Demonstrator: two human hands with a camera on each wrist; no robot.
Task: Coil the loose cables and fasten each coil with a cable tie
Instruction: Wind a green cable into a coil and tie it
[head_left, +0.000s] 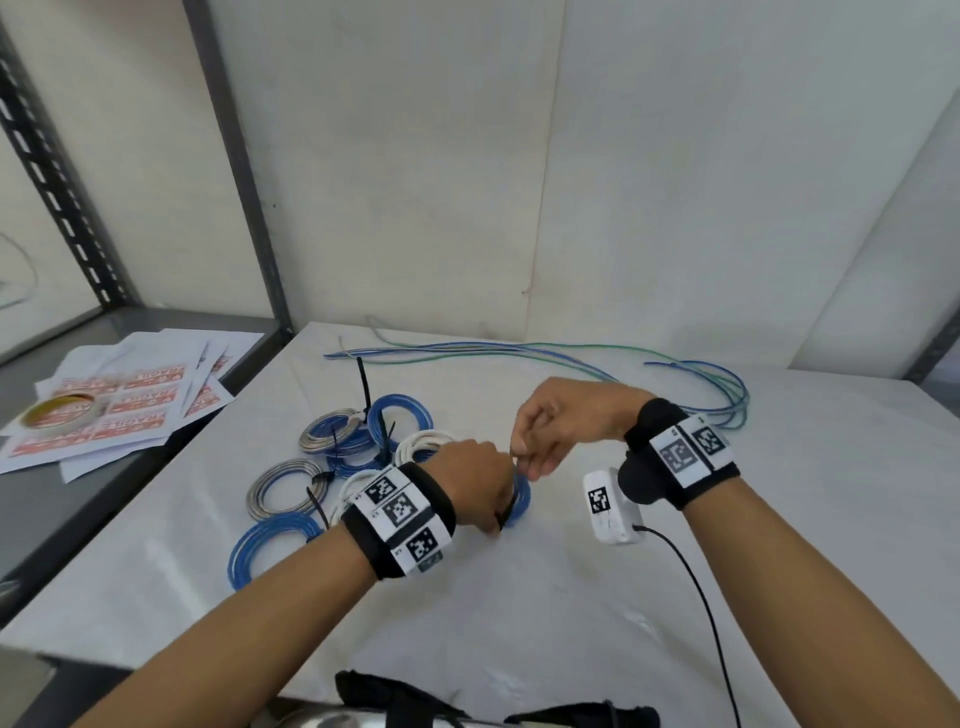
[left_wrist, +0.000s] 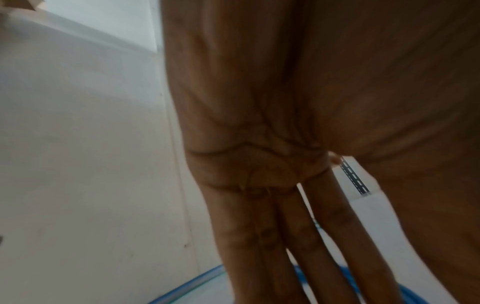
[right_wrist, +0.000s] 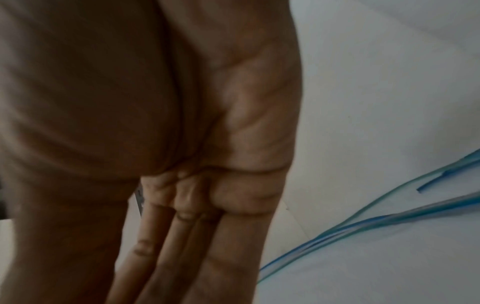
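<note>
Left hand (head_left: 480, 478) and right hand (head_left: 561, 426) pinch a black tie (head_left: 506, 512) on a blue coil (head_left: 521, 496) beneath them; finished coils (head_left: 332, 467) lie left, loose cables (head_left: 519, 351) beyond, tape (head_left: 62, 410) far left.

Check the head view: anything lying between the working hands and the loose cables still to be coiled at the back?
Nothing visible. Bare white table separates the right hand and left hand, both busy at a blue coil, from the loose cables. The finished coils sit off to the left.

Head view looks down at the table (head_left: 675, 519); wrist views sit close under each palm, sharing its white top
</note>
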